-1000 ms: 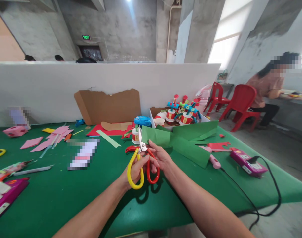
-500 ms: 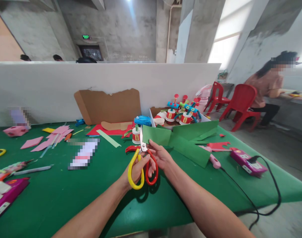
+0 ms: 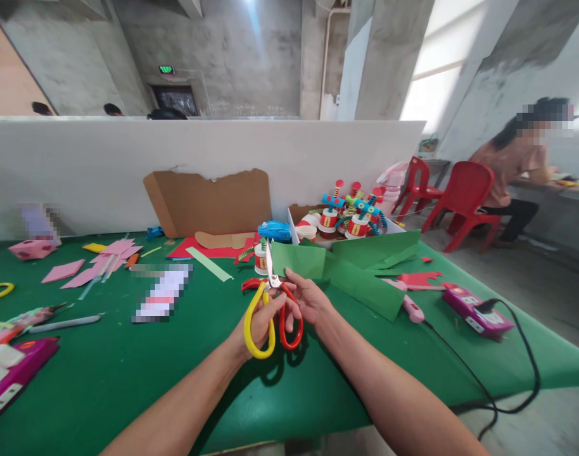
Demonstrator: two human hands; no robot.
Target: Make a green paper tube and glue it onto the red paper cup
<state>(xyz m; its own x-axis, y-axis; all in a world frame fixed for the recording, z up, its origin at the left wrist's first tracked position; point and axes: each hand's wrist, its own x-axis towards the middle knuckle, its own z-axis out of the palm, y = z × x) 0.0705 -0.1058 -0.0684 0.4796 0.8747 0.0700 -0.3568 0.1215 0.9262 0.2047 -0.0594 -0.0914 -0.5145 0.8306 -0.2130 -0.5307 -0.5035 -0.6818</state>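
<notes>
Bare concrete walls (image 3: pixel 251 63) enclose the room, and a white partition (image 3: pixel 104 171) stands behind a green-covered tabletop (image 3: pixel 175 386). On its right half, large green sheets (image 3: pixel 370 285) lie spread out; a smaller green paper piece (image 3: pixel 299 260) sits at their left end, just beside the scissors (image 3: pixel 273 281), its long side running left to right. Paper like this should be light, thin and easily creased, best pinched near an edge. One digit of the right grip (image 3: pixel 314 303) lies over its lower edge, but whether the others close behind it cannot be told. Near the middle, over the tabletop, the left grip (image 3: pixel 261 323) is wrapped around the scissors, whose yellow and red loops stand apart. Their long axis runs forward, tips far and slightly left, loops near. They look stiff and fairly weighty, with smooth, perhaps slippery handles, safest taken by the loops, clear of the blades.
</notes>
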